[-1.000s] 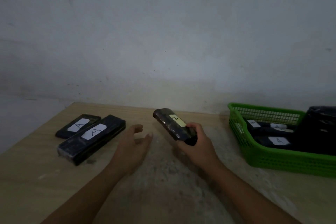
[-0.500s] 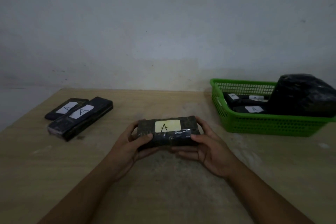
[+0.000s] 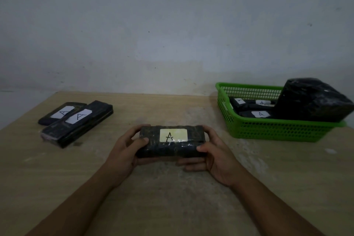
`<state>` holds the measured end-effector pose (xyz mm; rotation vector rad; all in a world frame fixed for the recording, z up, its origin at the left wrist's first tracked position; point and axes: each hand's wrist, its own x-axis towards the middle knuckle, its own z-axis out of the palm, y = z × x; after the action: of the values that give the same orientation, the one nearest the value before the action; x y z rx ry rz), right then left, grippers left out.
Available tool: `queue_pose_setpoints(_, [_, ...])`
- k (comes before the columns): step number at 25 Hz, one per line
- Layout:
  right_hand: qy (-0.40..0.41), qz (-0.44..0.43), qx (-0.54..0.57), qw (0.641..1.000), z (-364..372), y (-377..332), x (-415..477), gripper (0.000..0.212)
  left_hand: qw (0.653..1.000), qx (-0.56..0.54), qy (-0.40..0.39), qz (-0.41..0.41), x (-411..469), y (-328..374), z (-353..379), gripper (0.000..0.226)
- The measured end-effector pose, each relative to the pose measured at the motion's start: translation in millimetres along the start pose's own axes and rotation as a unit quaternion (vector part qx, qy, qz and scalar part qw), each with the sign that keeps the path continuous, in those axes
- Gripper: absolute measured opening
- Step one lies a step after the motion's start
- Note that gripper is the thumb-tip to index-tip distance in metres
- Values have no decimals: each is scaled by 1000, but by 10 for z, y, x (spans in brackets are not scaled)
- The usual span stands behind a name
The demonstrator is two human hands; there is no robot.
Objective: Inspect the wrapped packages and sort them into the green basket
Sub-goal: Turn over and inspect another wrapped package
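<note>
Near basket (image 3: 277, 130), left hand (image 3: 122, 151), right hand (image 3: 218, 161) clasp package (image 3: 168, 148).

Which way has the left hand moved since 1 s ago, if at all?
Yes: the left hand shifted right, away from the two table packages, and now grips the held package's left end.
</note>
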<state>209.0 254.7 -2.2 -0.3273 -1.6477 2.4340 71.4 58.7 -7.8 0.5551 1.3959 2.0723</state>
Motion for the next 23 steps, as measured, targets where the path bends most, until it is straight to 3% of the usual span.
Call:
queue_pose_setpoints(2, [21, 20, -26, 999, 38, -12, 3, 27, 1000, 24, -11, 7, -14, 7, -3, 33])
queue_pose_setpoints(4, [54, 29, -63, 996, 55, 4, 27, 31, 999, 39, -20, 14, -16, -8, 2, 32])
queue_pose_setpoints(9, [116, -44, -91, 988, 103, 76, 67, 32, 999, 27, -25, -15, -29, -15, 43, 28])
queue_pose_setpoints(18, [23, -41, -77, 996, 107, 116, 44, 24, 993, 65, 90, 31, 18, -12, 47, 13])
queue_pose_setpoints(21, [34, -74, -95, 992, 107, 134, 57, 23, 995, 57, 83, 26, 19, 6, 27, 10])
queue_pose_setpoints(23, [57, -108, -121, 985, 109, 110, 60, 21, 998, 42, 44, -7, 16, 0, 0, 27])
